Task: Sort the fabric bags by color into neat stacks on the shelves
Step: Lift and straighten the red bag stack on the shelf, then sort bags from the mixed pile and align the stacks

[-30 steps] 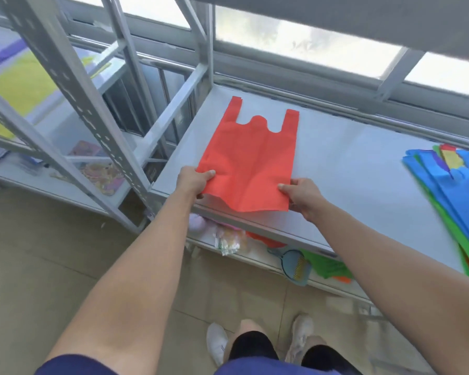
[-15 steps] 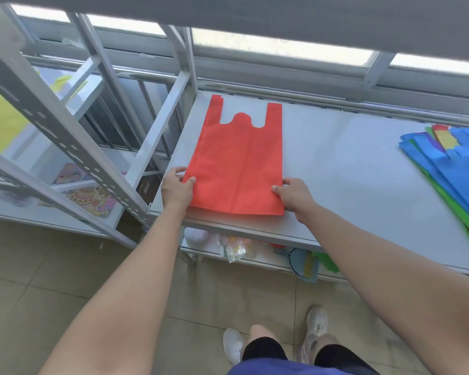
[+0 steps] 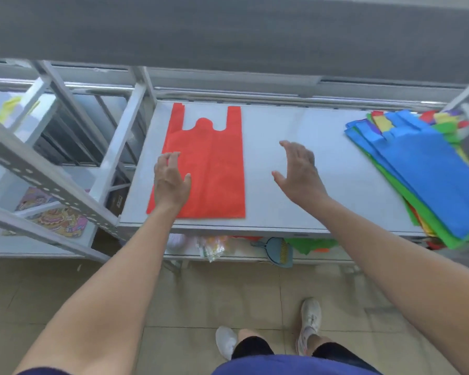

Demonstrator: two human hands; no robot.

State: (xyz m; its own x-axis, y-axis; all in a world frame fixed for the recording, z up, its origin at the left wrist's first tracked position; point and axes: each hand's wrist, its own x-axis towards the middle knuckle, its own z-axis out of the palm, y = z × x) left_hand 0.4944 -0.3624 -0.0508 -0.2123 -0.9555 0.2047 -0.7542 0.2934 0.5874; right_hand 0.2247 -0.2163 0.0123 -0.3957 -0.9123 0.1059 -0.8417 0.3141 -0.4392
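While the red bag [image 3: 209, 169] lies flat at the shelf's [image 3: 295, 123] left end, my left hand [image 3: 171, 180] and right hand [image 3: 298, 169] both spread empty, I judge the mixed pile [image 3: 423, 169] (overhanging the shelf's right front edge) may slide off when tugged.

Red bag [image 3: 211, 169] flat on shelf [image 3: 295, 212]; L hand [image 3: 171, 182] over it, R hand [image 3: 298, 169] empty.

One head-worn camera looks forward and steeply down from above the white shelf [image 3: 295, 169], standing close at its front edge. The shelf crosses mid-frame; floor tiles [image 3: 65, 293] fill the view below it.
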